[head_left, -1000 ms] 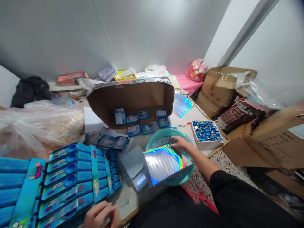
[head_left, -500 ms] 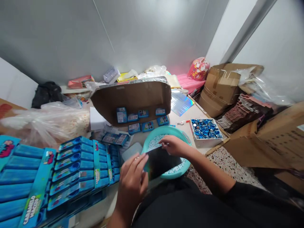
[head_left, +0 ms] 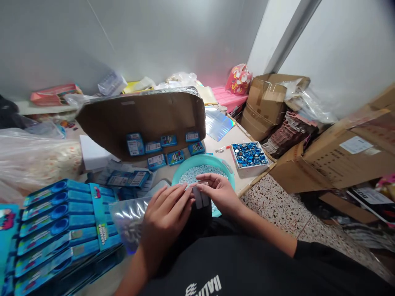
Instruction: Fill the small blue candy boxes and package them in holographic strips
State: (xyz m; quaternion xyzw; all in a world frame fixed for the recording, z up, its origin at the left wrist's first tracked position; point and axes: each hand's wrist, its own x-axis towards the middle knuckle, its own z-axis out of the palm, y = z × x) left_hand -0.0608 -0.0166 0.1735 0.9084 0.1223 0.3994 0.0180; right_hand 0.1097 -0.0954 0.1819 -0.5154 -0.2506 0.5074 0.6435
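Observation:
My left hand is closed on a shiny, see-through-looking silvery sheet, which sticks out to the left beneath my palm. My right hand meets it over the near side of the turquoise basin, thumb and fingers pinched on a small piece with pale grey strips. Whether that piece belongs to the sheet, I cannot tell. Small pale blue-white pieces fill the basin. Just behind the basin sit several small blue printed boxes, some inside an upright brown cardboard box.
Stacked blue candy packs stand at left, near a clear bag. A white tray of blue caps sits right of the basin, by the table edge. Cardboard boxes line the right over a speckled floor. A holographic sheet lies behind.
The sheet, earlier dark and stretched between both hands, has turned and now extends left under my left hand. My hands have drawn together. The view has shifted to the right.

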